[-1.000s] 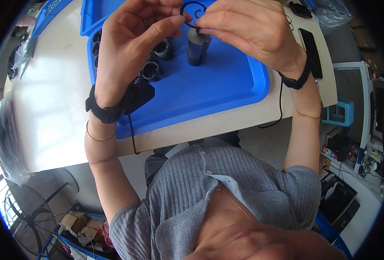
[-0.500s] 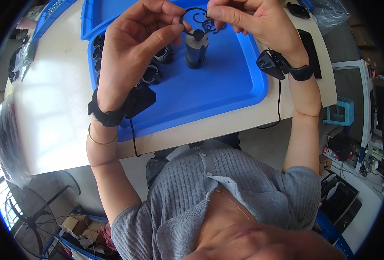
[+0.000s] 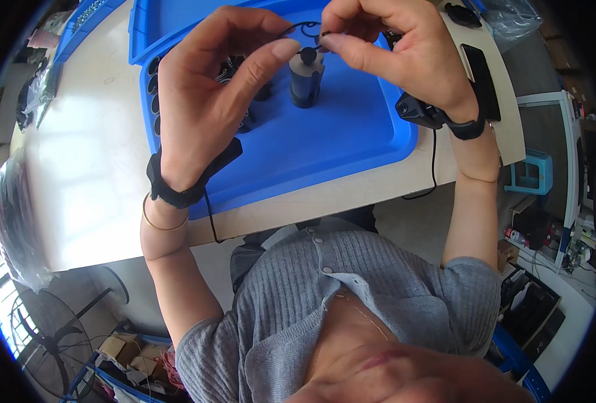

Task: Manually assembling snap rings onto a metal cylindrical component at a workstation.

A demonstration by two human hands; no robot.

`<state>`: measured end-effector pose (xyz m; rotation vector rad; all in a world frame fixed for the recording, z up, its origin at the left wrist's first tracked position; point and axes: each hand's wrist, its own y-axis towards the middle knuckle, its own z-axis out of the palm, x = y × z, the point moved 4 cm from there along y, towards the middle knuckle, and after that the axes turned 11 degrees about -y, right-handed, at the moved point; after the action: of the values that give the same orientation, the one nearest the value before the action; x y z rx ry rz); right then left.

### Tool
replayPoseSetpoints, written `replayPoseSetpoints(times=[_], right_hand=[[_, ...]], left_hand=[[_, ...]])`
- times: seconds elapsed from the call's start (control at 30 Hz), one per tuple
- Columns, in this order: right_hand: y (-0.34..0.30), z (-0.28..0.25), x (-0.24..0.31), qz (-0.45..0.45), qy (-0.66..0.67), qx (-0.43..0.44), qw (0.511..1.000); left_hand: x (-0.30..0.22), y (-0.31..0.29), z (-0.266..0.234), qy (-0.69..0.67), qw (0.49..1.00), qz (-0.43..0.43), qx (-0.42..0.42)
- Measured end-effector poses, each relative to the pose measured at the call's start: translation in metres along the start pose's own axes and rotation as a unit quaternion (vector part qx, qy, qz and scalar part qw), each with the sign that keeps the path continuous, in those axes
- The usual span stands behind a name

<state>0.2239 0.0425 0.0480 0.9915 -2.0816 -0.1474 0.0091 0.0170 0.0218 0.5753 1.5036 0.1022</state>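
Observation:
A thin black ring (image 3: 286, 31) is pinched between both hands, seen nearly edge-on. My left hand (image 3: 207, 101) grips its left side with thumb and fingers, and my right hand (image 3: 409, 64) has the right side between thumb and forefinger. Right below the ring, a grey cylinder (image 3: 305, 88) with a black knob on top stands upright in the blue tray (image 3: 358, 124). More thin black rings lie behind it, partly covered by the hands. Several dark cylindrical parts (image 3: 154, 86) line the tray's left side, and others are half hidden behind my left hand.
A flat black object (image 3: 481, 77) lies on the table right of the tray. Clear plastic bags (image 3: 16, 215) hang at the table's left edge. Beyond are a fan (image 3: 49, 339), a light-blue stool (image 3: 532, 172) and a filled crate (image 3: 126, 363). Cables run from both wrist straps.
The ring has tipped from an open circle to almost edge-on. My left hand has turned and come slightly lower, and my right hand has shifted a little down as well.

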Motion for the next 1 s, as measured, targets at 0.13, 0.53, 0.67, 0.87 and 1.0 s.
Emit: replayPoseSetpoints(times=[0.13, 0.53, 0.67, 0.87, 1.0], right_hand=[[-0.004, 0.002, 0.009, -0.035, 0.008, -0.036, 0.999], [-0.006, 0.001, 0.007, -0.014, -0.055, 0.013, 0.998], [-0.006, 0.001, 0.013, -0.042, -0.079, 0.01, 0.996], [-0.006, 0.006, 0.017, -0.074, -0.078, -0.004, 0.994], [-0.004, 0.009, 0.017, -0.069, -0.059, 0.03, 0.995]], left_hand=[[0.001, 0.0, -0.003, 0.019, 1.0, 0.013, -0.018], [-0.009, 0.003, 0.01, 0.042, 0.998, -0.016, 0.039], [-0.013, 0.002, 0.012, 0.062, 0.995, -0.004, 0.072], [-0.014, 0.003, 0.013, 0.094, 0.99, -0.001, 0.102], [-0.021, 0.001, 0.012, 0.139, 0.98, -0.013, 0.142]])
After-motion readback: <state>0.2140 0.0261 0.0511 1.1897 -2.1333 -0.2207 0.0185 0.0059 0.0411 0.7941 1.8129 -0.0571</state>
